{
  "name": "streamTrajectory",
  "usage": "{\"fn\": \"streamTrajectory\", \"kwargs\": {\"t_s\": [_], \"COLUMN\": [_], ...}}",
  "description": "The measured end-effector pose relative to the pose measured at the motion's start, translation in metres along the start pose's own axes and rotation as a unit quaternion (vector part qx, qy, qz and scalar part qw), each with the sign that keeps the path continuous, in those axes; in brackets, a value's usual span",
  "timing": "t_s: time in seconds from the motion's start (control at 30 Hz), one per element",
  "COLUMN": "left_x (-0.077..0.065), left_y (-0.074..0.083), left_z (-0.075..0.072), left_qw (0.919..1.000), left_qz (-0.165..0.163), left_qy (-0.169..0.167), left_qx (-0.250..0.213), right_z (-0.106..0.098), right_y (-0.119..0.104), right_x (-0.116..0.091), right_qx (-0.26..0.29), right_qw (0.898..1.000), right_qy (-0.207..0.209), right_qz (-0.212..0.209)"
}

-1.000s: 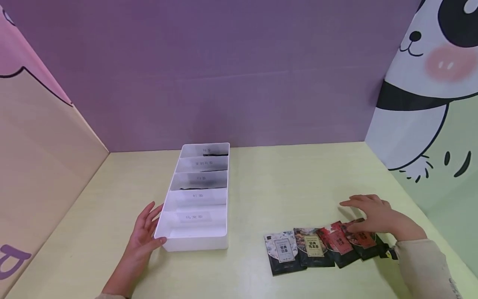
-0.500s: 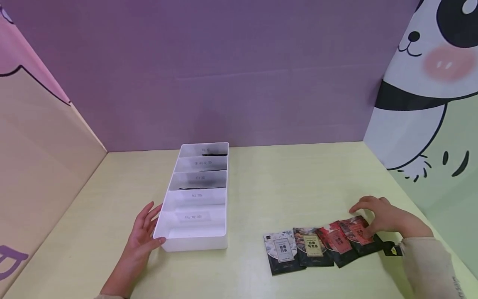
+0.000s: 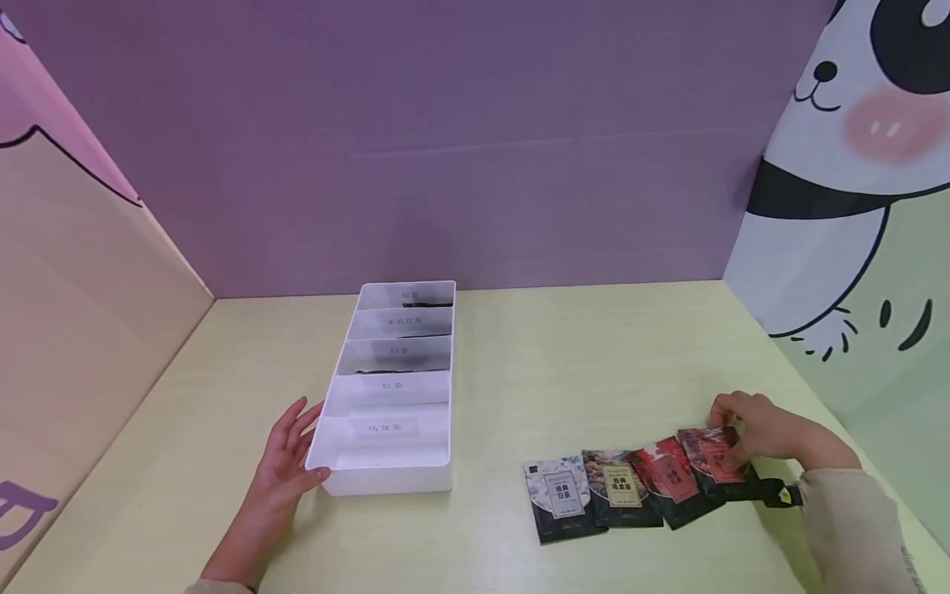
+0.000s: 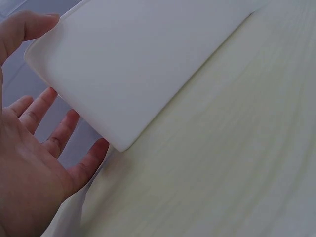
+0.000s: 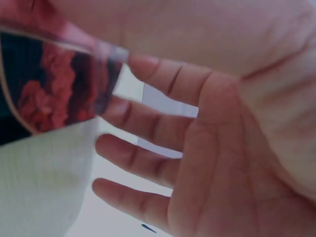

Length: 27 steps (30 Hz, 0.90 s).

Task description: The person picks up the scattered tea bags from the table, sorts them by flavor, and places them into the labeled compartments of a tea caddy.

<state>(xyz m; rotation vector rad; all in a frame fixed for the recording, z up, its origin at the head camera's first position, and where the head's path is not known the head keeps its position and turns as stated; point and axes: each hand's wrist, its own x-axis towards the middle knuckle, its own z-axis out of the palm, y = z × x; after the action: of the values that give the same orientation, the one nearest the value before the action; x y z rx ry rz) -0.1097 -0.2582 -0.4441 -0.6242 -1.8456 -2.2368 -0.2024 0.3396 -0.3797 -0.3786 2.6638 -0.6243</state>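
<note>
Four tea packets lie in an overlapping row on the yellow-green table: a grey-white one (image 3: 562, 495), a brown one (image 3: 620, 487), a red one (image 3: 668, 478) and a second red packet (image 3: 708, 460) at the right end. My right hand (image 3: 735, 437) pinches the far edge of that last red packet (image 5: 54, 84) between thumb and forefinger (image 5: 148, 69), tilting it up. My left hand (image 3: 289, 458) lies open and flat against the near left corner of a white divided tray (image 3: 386, 480), thumb on its front wall. The left wrist view shows the palm (image 4: 34, 148) beside the tray's corner (image 4: 138, 64).
The tray has several labelled compartments in a line running away from me; dark packets show in the far ones (image 3: 426, 304). A purple wall stands behind, a pink-beige panel (image 3: 74, 313) on the left and a panda panel (image 3: 853, 206) on the right.
My right hand has drawn back to the right and curled its fingers onto the rightmost red packet, lifting its edge. The left hand and the tray have stayed put.
</note>
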Motion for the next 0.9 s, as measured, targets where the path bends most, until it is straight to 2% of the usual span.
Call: {"fn": "streamTrajectory", "kwargs": {"t_s": [0.13, 0.43, 0.6, 0.9], "left_x": [0.000, 0.000, 0.003, 0.002], "left_y": [0.000, 0.001, 0.000, -0.002], "left_z": [0.001, 0.001, 0.001, 0.000], "left_qw": [1.0000, 0.9999, 0.9999, 0.9999], "left_qz": [-0.003, -0.006, -0.008, -0.004], "left_qy": [0.001, 0.009, 0.015, 0.015], "left_qx": [0.001, 0.003, -0.001, 0.002], "right_z": [-0.002, -0.018, -0.026, -0.036], "right_y": [0.006, 0.012, 0.010, 0.005], "right_x": [0.000, -0.004, -0.009, -0.013], "right_qx": [0.034, 0.052, 0.048, -0.007], "right_qw": [0.999, 0.999, 0.999, 0.995], "right_qy": [-0.012, -0.005, 0.024, 0.093], "right_qz": [0.006, -0.009, -0.011, -0.029]}}
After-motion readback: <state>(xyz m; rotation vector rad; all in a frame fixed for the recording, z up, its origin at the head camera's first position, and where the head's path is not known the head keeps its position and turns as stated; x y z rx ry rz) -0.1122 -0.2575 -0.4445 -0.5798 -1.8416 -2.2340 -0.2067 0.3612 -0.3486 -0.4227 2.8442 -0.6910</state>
